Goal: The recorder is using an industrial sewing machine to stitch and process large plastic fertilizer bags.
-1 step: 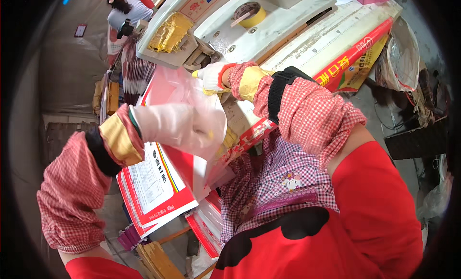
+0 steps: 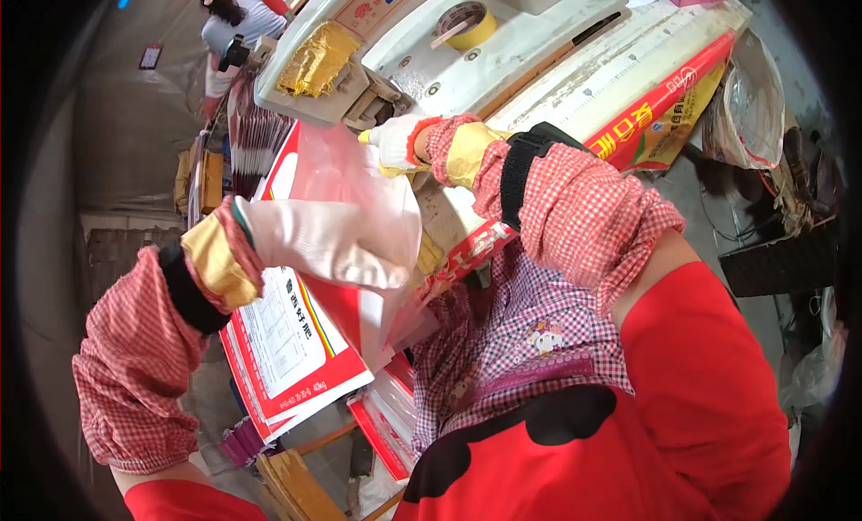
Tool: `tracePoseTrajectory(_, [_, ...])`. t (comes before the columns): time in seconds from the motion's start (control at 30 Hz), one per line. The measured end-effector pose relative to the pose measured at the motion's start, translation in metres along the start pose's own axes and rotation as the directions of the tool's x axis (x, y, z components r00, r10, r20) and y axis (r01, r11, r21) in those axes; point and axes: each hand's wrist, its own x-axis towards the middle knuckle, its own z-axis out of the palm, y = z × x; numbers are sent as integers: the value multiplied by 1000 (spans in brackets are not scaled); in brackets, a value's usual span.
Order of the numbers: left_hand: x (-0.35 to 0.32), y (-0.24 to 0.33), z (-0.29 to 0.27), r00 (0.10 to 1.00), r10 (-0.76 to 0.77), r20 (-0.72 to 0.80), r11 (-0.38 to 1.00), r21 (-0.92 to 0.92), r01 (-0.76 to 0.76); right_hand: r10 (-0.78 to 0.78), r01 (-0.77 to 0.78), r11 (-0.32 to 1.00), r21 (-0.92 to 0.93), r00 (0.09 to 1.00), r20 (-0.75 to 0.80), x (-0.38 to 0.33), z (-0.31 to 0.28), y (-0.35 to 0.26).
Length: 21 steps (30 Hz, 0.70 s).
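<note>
Both gloved hands (left hand point(image 2: 337, 243), right hand point(image 2: 395, 144)) grip one clear plastic bag point(image 2: 346, 175); one tape roll point(image 2: 467, 23) above.

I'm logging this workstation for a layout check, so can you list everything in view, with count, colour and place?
Clear plastic bag: one, see-through pinkish, held between both hands at centre.
Printed sacks: a stack, count unclear, red and white, lying under the hands.
Machine: one, white, across the top.
Tape roll: one, yellow, on top of the machine.
Gold foil patch: one, gold, on the machine's left end.
Long printed sack: one, red and yellow, along the machine's right edge.
Another person: one, pale top, upper left.
Left hand: white glove, gripping the bag's lower part.
Right hand: white glove, pinching the bag's top near the machine.
</note>
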Motion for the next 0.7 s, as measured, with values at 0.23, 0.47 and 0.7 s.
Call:
tracePoseTrajectory(0.23, [-58, 40, 39, 806, -577, 135, 753, 469, 461, -50, 61, 980, -188, 997, 59, 22, 19, -4])
tracePoseTrajectory(0.47, [3, 75, 108, 968, 124, 218, 716, 656, -240, 22, -74, 984, -160, 952, -305, -11, 45, -48])
tracePoseTrajectory(0.7, [28, 98, 83, 963, -160, 219, 717, 696, -39, -37, 1, 893, -450, 997, -71, -40, 59, -64])
